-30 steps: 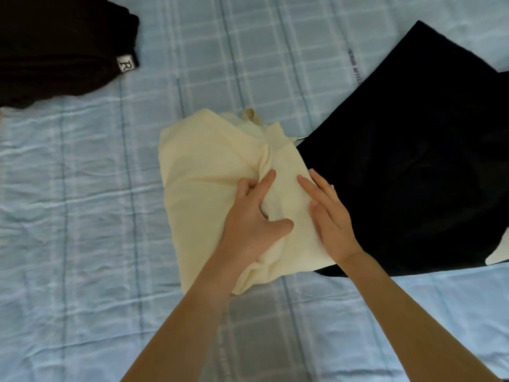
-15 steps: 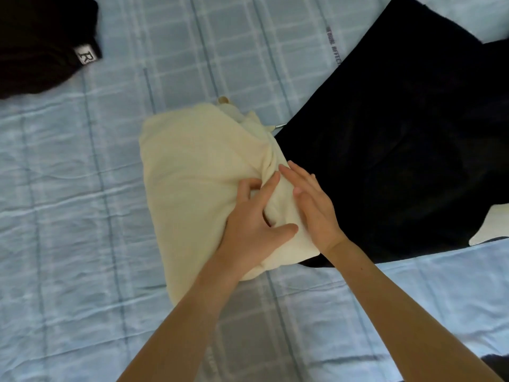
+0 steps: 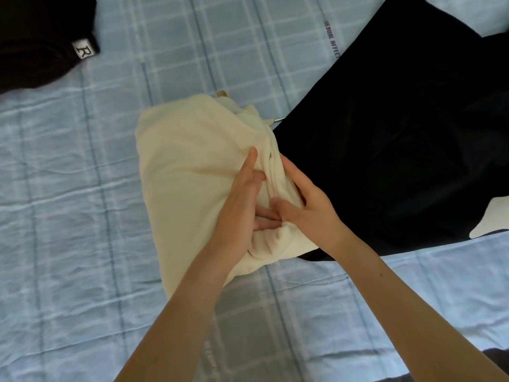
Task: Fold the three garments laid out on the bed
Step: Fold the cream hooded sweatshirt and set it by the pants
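A cream garment (image 3: 190,177) lies folded into a thick bundle in the middle of the bed. My left hand (image 3: 239,210) lies on its right part, with the index finger straight, the other fingers dug into a fold and the thumb pressed against the bunched cloth. My right hand (image 3: 308,208) grips the bundle's bunched right edge, its fingers curled round it and its thumb meeting my left hand. A black garment (image 3: 399,150) lies spread flat to the right, partly under the cream one. Another dark garment (image 3: 38,40) with a white "R" label lies at the top left.
The bed (image 3: 68,216) is covered with a light blue checked sheet, wrinkled on the left. A white shape (image 3: 493,219) shows at the black garment's lower right edge. Something dark (image 3: 495,359) sits in the bottom right corner.
My hands have closed in on each other over the cream garment's right edge. My right hand went from lying flat beside it to gripping the bunched cloth. The view shifted slightly.
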`<state>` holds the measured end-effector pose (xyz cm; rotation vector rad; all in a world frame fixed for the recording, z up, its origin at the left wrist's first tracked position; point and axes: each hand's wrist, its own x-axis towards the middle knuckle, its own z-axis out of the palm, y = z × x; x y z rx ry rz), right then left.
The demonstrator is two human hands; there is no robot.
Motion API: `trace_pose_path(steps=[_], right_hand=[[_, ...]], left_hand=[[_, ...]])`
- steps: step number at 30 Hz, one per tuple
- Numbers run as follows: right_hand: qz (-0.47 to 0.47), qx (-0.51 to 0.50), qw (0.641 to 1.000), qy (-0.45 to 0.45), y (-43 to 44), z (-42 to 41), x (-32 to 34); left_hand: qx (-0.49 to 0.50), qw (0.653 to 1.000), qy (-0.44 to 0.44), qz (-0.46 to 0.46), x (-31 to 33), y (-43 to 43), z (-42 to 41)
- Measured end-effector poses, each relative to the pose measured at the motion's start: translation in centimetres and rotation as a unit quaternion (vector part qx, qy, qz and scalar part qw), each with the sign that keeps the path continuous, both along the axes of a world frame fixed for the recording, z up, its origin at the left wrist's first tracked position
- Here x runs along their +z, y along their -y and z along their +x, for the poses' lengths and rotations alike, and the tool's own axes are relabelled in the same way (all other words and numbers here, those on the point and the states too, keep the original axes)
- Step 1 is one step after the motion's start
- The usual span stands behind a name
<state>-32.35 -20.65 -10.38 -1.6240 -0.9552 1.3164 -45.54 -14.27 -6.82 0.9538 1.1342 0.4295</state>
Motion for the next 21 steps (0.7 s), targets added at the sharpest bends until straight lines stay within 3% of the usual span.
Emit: trace_pose_path(steps=[3,5,7,8,9,10,12,15,18,21], right_hand=[[0.007,-0.011,1.0,-0.023,0.2,0.7,-0.8],[0.005,-0.018,0.999,-0.049,0.2,1.0,-1.2],[0.006,-0.02,0.999,-0.048,0.3,1.1,-1.5],[0.005,-0.021,0.999,-0.047,0.2,1.0,-1.5],[0.003,-0.023,0.999,-0.049,0.2,1.0,-1.5],[0.0,-0.024,0.998,-0.052,0.2,0.9,-1.3],[-0.007,-0.02,0.998,-0.055,0.0,1.0,-0.7],[0.01,-0.089,0.995,-0.041,-0.4,1.5,1.6],[0.112,-0.146,0.982,0.053,-2.0,-0.2,4.5],[0.165,-0.012,0.958,0.235,-4.6,-4.7,4.5]], left_hand=[[-0.034,0.998,-0.048,0.027,1.9,0.5,-0.8],[-0.048,0.969,-0.104,0.217,3.9,0.6,-2.9],[-0.051,0.871,-0.209,0.441,5.1,-0.3,-5.8],[-0.043,0.816,-0.282,0.503,4.9,-0.8,-7.4],[-0.042,0.784,-0.351,0.511,4.3,-1.3,-8.7],[-0.061,0.782,-0.403,0.472,3.7,-1.6,-9.5],[-0.138,0.808,-0.443,0.364,1.8,-1.6,-9.4],[-0.23,0.755,-0.468,0.398,-0.5,-1.1,-8.4],[-0.245,0.718,-0.495,0.424,-1.2,-0.9,-7.8],[-0.239,0.713,-0.497,0.432,-1.3,-0.6,-7.4]])
